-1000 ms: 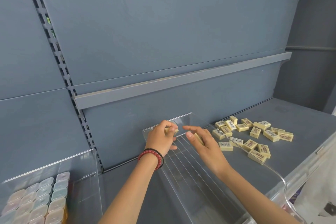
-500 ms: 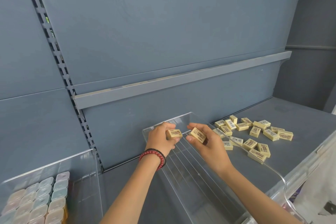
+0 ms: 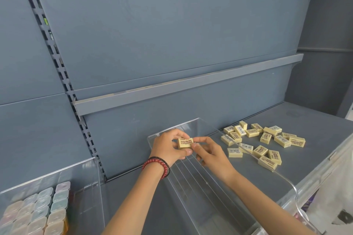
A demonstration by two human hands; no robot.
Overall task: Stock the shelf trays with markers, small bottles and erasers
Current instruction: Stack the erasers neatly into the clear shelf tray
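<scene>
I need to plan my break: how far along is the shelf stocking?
Done: the corner tray at lower left is packed with capped bottles. In hand: the left hand and right hand hold one eraser at the back of the middle tray, which otherwise looks bare. Left: a scatter of loose erasers lies on the shelf beside it. No markers are in view.

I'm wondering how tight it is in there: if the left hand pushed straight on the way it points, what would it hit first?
Probably the clear tray's back wall, right behind the left hand and its eraser; depth is unclear.
</scene>
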